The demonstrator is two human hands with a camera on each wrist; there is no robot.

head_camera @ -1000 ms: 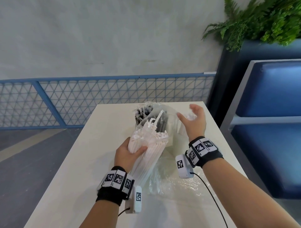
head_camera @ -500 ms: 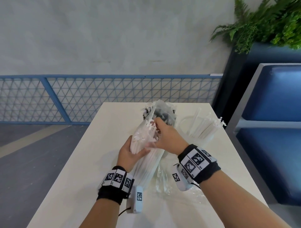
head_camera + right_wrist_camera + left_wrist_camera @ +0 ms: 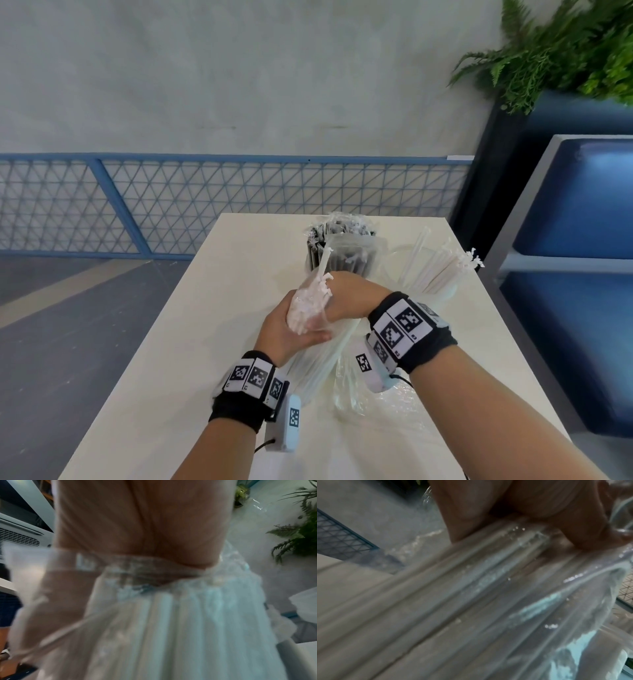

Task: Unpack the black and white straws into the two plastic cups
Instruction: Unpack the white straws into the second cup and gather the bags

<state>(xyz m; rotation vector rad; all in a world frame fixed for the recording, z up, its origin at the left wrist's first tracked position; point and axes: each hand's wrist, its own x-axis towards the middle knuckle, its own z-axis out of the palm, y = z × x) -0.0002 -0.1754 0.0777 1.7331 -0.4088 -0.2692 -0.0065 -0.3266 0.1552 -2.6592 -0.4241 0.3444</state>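
A clear bag of wrapped white straws [image 3: 318,353] leans over the middle of the table. My left hand [image 3: 291,329] grips the bag near its top, fingers curled round it [image 3: 539,513]. My right hand [image 3: 346,294] reaches in at the bag's mouth and grips the upper ends of the white straws [image 3: 310,298], which fill the right wrist view [image 3: 171,622]. Behind stands a plastic cup full of black straws [image 3: 342,253]. To its right a second plastic cup [image 3: 442,291] holds white straws [image 3: 442,267] that lean right.
Crumpled empty clear wrapping [image 3: 383,404] lies on the white table [image 3: 171,359] under my right wrist. A blue bench [image 3: 575,260] stands close on the right, a planter with ferns [image 3: 565,51] behind it. A blue mesh fence [image 3: 205,202] runs beyond the table's far edge.
My right hand came back from the right cup, where it left white straws, and now grips the straw tops in the bag. The left hand kept hold of the bag.
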